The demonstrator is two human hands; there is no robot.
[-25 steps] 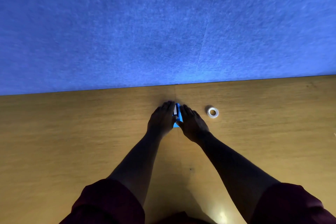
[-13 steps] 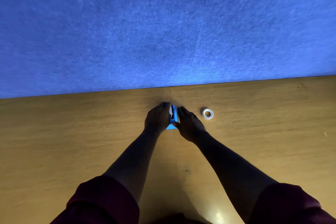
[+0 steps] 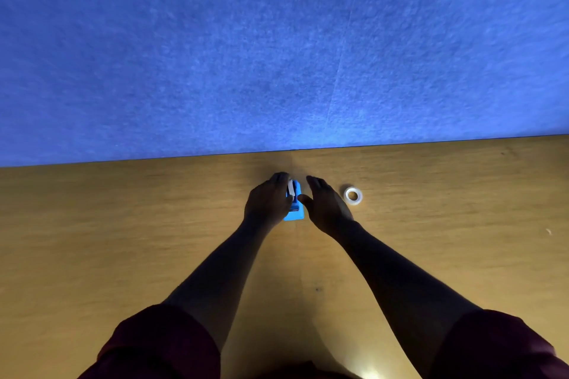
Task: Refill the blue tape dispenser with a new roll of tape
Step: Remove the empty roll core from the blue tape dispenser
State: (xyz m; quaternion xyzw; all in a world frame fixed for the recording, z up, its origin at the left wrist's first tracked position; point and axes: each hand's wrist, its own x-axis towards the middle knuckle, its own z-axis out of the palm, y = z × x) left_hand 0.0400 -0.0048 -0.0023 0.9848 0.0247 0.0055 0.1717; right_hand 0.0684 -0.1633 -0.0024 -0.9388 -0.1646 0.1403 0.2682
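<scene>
1. The small blue plastic tape dispenser [image 3: 295, 209] stands on the wooden desk [image 3: 123, 240] near its far edge, long axis running away from the person.
2. The left hand [image 3: 268, 201] wraps the dispenser's left flank, fingers curled over it; something white [image 3: 290, 187] shows at their tips, whether gripped I cannot tell.
3. The right hand [image 3: 326, 209] sits just beside the right flank, fingers spread, holding nothing.
4. The new white tape roll [image 3: 353, 195] lies flat, just right of the right hand, which is therefore the nearer one.

Blue dispenser [image 3: 296, 212], white tape roll [image 3: 353, 195]
</scene>
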